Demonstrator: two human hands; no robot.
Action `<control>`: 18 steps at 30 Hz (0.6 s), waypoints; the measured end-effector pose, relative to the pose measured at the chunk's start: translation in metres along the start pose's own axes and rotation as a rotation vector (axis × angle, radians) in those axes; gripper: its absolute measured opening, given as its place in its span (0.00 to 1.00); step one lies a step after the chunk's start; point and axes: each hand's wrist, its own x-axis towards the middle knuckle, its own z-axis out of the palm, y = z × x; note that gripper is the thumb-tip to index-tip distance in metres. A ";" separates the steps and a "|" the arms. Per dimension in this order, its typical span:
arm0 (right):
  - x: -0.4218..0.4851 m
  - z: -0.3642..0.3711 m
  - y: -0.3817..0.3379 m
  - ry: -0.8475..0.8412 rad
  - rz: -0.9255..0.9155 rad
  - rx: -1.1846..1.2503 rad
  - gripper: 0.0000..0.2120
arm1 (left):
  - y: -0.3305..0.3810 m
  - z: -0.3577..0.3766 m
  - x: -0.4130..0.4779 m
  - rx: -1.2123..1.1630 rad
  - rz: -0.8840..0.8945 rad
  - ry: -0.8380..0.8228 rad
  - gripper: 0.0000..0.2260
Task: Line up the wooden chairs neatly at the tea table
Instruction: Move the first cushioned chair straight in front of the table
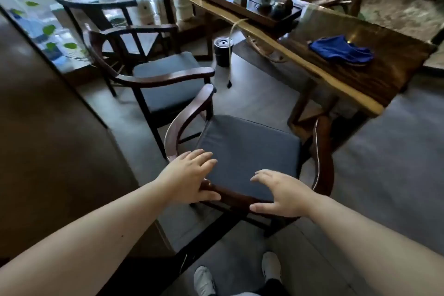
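Note:
The nearest wooden chair (249,151) has a blue-grey cushion and a curved dark back rail (230,196); it faces the long wooden tea table (360,74), its right arm close to the table's near end. My left hand (189,175) lies over the left part of the back rail with fingers spread above the cushion. My right hand (281,194) is over the right part of the rail, fingers apart, thumb along the wood. Neither hand is closed around the rail. A second matching chair (165,79) stands just beyond, and a third chair (96,3) behind that.
A blue cloth (341,50) lies on the table's near end, and a tea tray (252,7) with pots and cups sits farther along. A black bin (223,50) stands on the floor by the table. A dark panel (48,127) runs along the left. My white shoes (204,281) are behind the chair.

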 end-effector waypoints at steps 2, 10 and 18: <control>0.001 0.011 -0.002 -0.038 0.051 0.062 0.37 | -0.002 0.010 0.004 0.015 0.098 0.017 0.44; -0.007 0.068 0.019 0.019 0.328 0.184 0.27 | -0.017 0.063 0.023 0.039 0.161 -0.078 0.18; -0.007 0.085 0.043 0.082 0.403 0.159 0.18 | -0.015 0.057 0.053 0.102 0.219 -0.219 0.07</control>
